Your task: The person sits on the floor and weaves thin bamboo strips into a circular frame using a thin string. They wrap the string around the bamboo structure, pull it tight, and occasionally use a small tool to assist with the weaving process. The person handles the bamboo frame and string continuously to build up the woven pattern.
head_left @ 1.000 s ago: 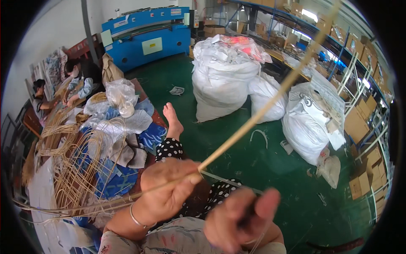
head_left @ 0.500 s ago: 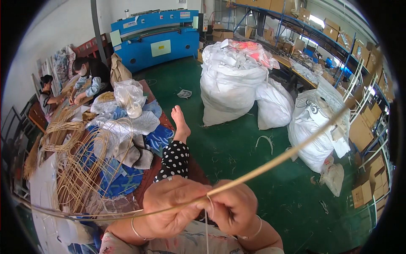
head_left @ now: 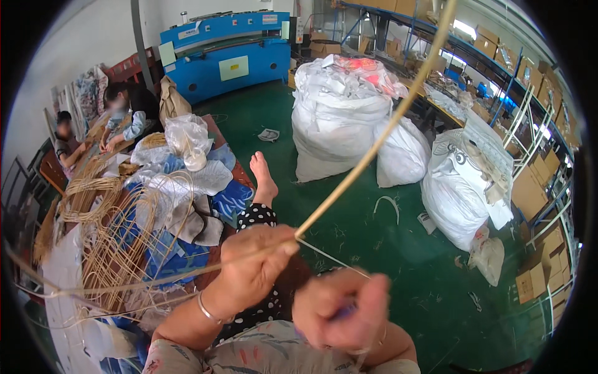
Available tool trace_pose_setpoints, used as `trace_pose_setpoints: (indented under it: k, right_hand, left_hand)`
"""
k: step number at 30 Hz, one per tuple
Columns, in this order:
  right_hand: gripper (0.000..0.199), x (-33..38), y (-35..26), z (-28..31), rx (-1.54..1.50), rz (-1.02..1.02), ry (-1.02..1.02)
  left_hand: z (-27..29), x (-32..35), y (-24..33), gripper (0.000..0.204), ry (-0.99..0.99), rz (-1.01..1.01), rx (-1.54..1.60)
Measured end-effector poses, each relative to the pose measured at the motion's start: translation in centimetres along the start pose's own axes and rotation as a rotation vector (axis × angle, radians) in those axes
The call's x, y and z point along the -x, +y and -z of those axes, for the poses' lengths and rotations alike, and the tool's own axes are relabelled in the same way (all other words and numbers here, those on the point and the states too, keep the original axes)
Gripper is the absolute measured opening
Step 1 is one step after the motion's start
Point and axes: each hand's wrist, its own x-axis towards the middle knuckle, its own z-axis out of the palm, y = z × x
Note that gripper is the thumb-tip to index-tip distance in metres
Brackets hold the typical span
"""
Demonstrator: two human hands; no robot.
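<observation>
My left hand [head_left: 254,265] is closed in a pinch on a thin tan cane strip [head_left: 369,159]. From the pinch the strip rises to the upper right and trails off to the left past my wrist. A white thread [head_left: 330,255] leaves the strip at my left fingertips and runs taut to my right hand [head_left: 342,308]. That hand is closed on the thread, lower and to the right, somewhat smeared by motion. A purplish patch shows between its fingers, too blurred to name.
At left, a table holds a heap of bent cane frames [head_left: 118,249], blue cloth [head_left: 233,196] and a clear plastic bag [head_left: 189,137]. Two people sit beyond it. Large white sacks [head_left: 339,124] stand on the green floor; a blue machine [head_left: 227,68] and shelves of cartons [head_left: 532,181] lie farther off.
My hands have moved apart. The right hand has gone down and right, drawing the thread out straight, while the cane strip has swung to a steeper slant.
</observation>
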Motion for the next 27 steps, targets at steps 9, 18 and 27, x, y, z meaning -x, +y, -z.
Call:
trace_pose_setpoints:
  k: [9, 18, 27]
  right_hand:
    - [0.025, 0.3, -2.9, -1.1, 1.211, 0.536, -0.024]
    - [0.008, -1.8, 0.8, 1.8, 1.097, 0.375, 0.040]
    - [0.003, -2.3, 5.2, 7.3, 1.037, 0.234, 0.239]
  left_hand:
    - [2.4, -0.4, 5.5, 0.017, -0.066, 0.110, 0.261]
    - [1.9, 0.4, 3.3, 0.017, -0.073, 0.044, 0.152]
    - [-0.6, 2.5, -2.8, 0.016, -0.077, -0.180, -0.266]
